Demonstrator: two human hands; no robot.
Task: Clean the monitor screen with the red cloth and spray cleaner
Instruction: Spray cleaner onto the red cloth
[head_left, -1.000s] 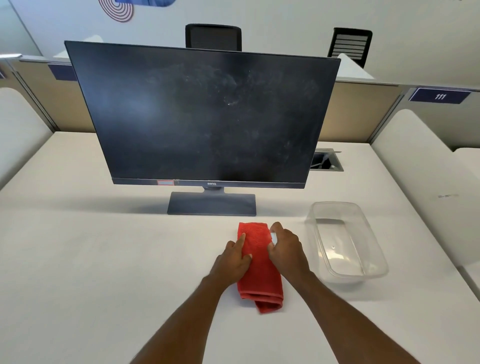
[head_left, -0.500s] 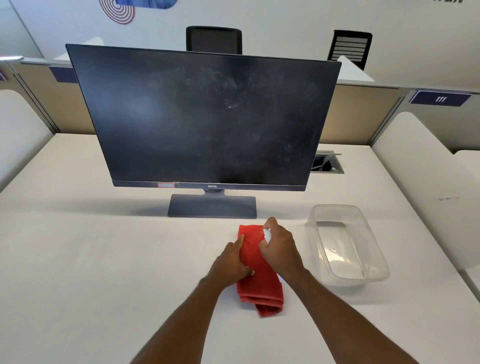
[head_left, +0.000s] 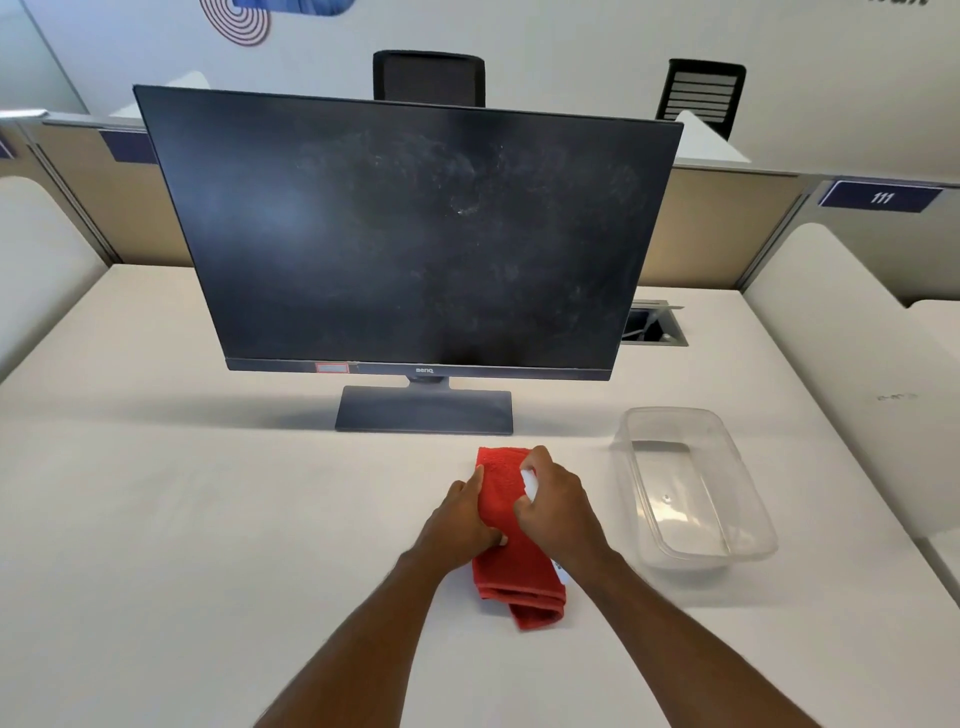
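Note:
The black monitor (head_left: 405, 234) stands on the white table, its screen dusty and smeared. In front of its base lies the folded red cloth (head_left: 519, 577). My left hand (head_left: 460, 519) grips the cloth's left edge, thumb on top. My right hand (head_left: 558, 509) is curled round a small white spray bottle (head_left: 530, 483) and holds it just over the cloth's upper right part. Most of the bottle is hidden inside the hand.
A clear plastic container (head_left: 748, 540) sits on the table (head_left: 182, 519) to the right of my hands. A cable hatch (head_left: 652, 327) lies behind the monitor's right side. Padded dividers flank the desk, and two chairs stand beyond the far partition.
My right hand has shifted left from the cloth's right edge onto the cloth, bringing the white bottle over it. My left hand has stayed on the cloth's left edge.

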